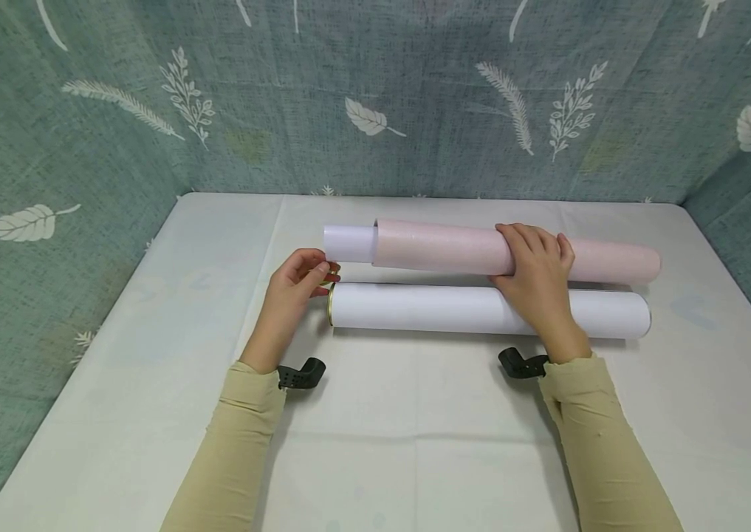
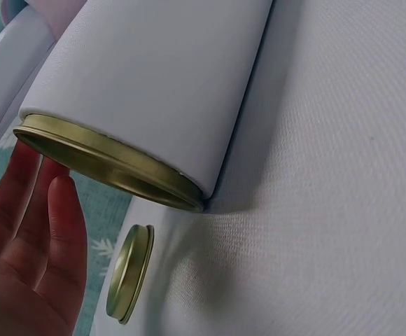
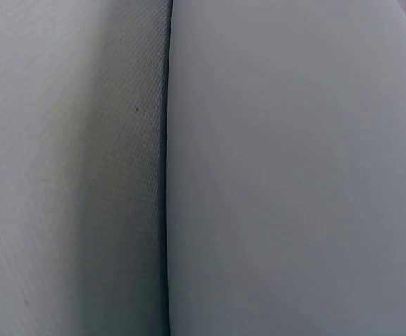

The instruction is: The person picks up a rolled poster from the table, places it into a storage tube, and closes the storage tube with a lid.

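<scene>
My right hand [image 1: 537, 277] holds the pink tube [image 1: 441, 246] from above, fingers over its far side and thumb at its near side. A narrower white roll [image 1: 348, 244] sticks out of that tube's left end. Parallel in front lies a thick white tube [image 1: 428, 307] with a gold rim [image 2: 112, 157]. By the left ends of both is my left hand [image 1: 292, 288], three fingers reaching past the rim in the left wrist view; its thumb's contact is unclear. A small gold lid [image 2: 129, 273] stands beyond the rim. Gold shows between the left fingers in the head view.
A white cloth [image 1: 375, 458] covers the table. Green-blue curtains [image 1: 415, 133] with leaf prints rise behind it and along both sides. Black wrist mounts [image 1: 303, 373] stick out from the sleeves. The thick white tube fills most of the right wrist view.
</scene>
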Demonstrator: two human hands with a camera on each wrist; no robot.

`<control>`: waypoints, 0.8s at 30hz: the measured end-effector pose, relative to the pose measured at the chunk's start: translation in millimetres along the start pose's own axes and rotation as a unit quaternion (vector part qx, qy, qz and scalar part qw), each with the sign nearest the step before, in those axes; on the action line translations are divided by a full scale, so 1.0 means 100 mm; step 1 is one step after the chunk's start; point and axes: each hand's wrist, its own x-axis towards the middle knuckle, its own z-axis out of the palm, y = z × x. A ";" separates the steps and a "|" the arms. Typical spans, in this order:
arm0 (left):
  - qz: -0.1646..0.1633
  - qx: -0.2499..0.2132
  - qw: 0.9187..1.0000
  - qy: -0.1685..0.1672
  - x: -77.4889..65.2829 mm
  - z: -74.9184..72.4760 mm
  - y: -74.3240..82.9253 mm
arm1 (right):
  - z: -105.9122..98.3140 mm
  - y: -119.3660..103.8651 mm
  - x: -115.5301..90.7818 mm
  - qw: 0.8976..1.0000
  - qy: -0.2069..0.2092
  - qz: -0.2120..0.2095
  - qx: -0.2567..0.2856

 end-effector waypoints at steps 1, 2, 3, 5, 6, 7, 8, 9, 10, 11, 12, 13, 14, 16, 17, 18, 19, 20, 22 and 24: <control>0.000 0.000 1.000 -0.001 0.00 0.00 0.01 | 0.00 0.00 0.00 1.000 0.000 0.000 0.000; -0.001 0.000 1.000 -0.001 -0.01 0.00 0.01 | 0.00 0.00 0.00 1.000 0.001 0.000 0.000; -0.002 0.001 1.000 -0.002 -0.01 0.01 0.02 | 0.00 0.00 0.00 1.000 0.000 0.001 0.000; -0.003 0.002 1.000 -0.002 -0.01 0.01 0.02 | 0.00 0.00 0.00 1.000 -0.002 0.003 0.000; -0.004 0.004 1.000 0.000 -0.01 0.01 0.02 | -0.01 0.00 0.00 1.000 -0.002 0.004 0.000; -0.004 0.003 1.000 0.001 -0.01 0.02 0.03 | -0.01 0.00 0.00 1.000 -0.002 0.004 0.000; -0.004 0.003 1.000 0.002 -0.01 0.02 0.03 | -0.01 0.00 0.01 1.000 -0.003 0.004 -0.001; -0.004 0.003 1.000 0.003 -0.01 0.02 0.02 | -0.01 0.00 0.01 1.000 -0.003 0.004 -0.001; -0.004 0.004 1.000 0.004 0.00 0.03 0.02 | -0.01 0.00 0.01 1.000 -0.002 0.004 -0.001; -0.005 0.004 1.000 0.004 0.00 0.03 0.02 | 0.00 0.00 0.00 1.000 -0.002 0.003 -0.001; -0.004 0.006 1.000 0.003 -0.01 0.04 0.02 | 0.00 0.00 0.00 1.000 -0.002 0.003 -0.002; -0.004 0.006 1.000 0.002 -0.01 0.04 0.02 | 0.00 0.00 0.00 1.000 -0.003 0.003 -0.002; -0.003 0.009 1.000 0.000 -0.01 0.05 0.02 | 0.00 0.00 0.00 1.000 -0.003 0.002 -0.002; 0.000 0.013 1.000 -0.003 -0.01 0.06 0.02 | 0.00 0.00 0.00 1.000 -0.004 0.002 -0.001; 0.001 0.015 1.000 -0.004 -0.01 0.06 0.02 | 0.00 0.00 0.00 1.000 -0.004 0.002 -0.001; 0.003 0.017 1.000 -0.005 -0.01 0.06 0.03 | 0.00 0.00 -0.01 1.000 -0.004 0.002 -0.002; 0.003 0.018 1.000 -0.005 -0.01 0.07 0.03 | 0.00 0.00 0.00 1.000 -0.004 0.003 -0.001; 0.004 0.020 1.000 -0.004 -0.01 0.07 0.03 | 0.00 0.00 0.00 1.000 -0.004 0.003 -0.002; 0.003 0.021 1.000 -0.003 -0.01 0.07 0.04 | 0.00 0.00 0.00 1.000 -0.005 0.003 0.000; 0.004 0.022 1.000 -0.003 -0.01 0.07 0.04 | -0.01 0.00 0.01 1.000 -0.006 0.004 0.000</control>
